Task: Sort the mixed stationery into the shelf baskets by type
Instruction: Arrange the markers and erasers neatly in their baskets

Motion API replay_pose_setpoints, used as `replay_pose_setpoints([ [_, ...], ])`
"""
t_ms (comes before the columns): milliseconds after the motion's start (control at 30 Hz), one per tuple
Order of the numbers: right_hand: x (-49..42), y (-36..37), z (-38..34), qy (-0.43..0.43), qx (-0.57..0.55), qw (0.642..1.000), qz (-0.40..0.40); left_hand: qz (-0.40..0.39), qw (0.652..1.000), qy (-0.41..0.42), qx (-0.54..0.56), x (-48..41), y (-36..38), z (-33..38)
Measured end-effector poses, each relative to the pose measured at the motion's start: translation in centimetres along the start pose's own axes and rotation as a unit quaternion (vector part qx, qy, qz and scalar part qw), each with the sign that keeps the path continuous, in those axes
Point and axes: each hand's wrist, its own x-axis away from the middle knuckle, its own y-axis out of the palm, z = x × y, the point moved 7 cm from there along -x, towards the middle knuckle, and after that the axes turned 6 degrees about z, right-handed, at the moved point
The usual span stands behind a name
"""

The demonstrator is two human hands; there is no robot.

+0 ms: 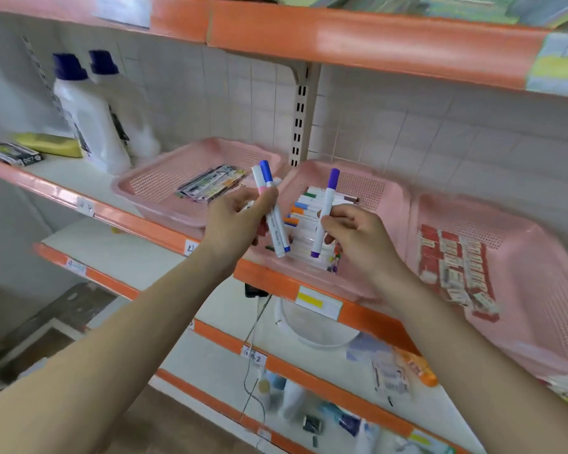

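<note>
Several markers (274, 208) are gripped by the left hand (235, 222); a purple marker (326, 208) is pinched by the right hand (358, 239). Both are best laid parallel in the middle basket (394, 199).

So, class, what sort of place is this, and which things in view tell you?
Probably a stationery shop or stockroom: orange-edged shelves with paper labels, and pink baskets of sorted markers.

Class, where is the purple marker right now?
Head view, centre: the right hand holds the purple marker upright before the middle pink basket.
</note>
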Motion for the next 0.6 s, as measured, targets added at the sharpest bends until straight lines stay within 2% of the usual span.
replay_pose_setpoints([
  [167,0.4,0.5,0.6,-0.004,0.024,0.998,0.054,-0.05,0.999,0.005,0.011,-2.1,0.2,-0.8],
  [367,-0.5,-0.7,1.5,-0.035,0.139,0.983,0.115,-0.071,0.997,-0.028,0.003,-3.3,1.3,-2.4],
  [500,-2.7,-0.7,2.2,-0.043,0.2,0.973,0.11,-0.063,0.997,-0.043,0.011,-5.0,1.7,-3.3],
  [600,-5.2,-0.6,2.6,-0.061,0.262,0.958,0.097,-0.075,0.997,-0.018,-0.005,-6.4,2.4,-2.9],
])
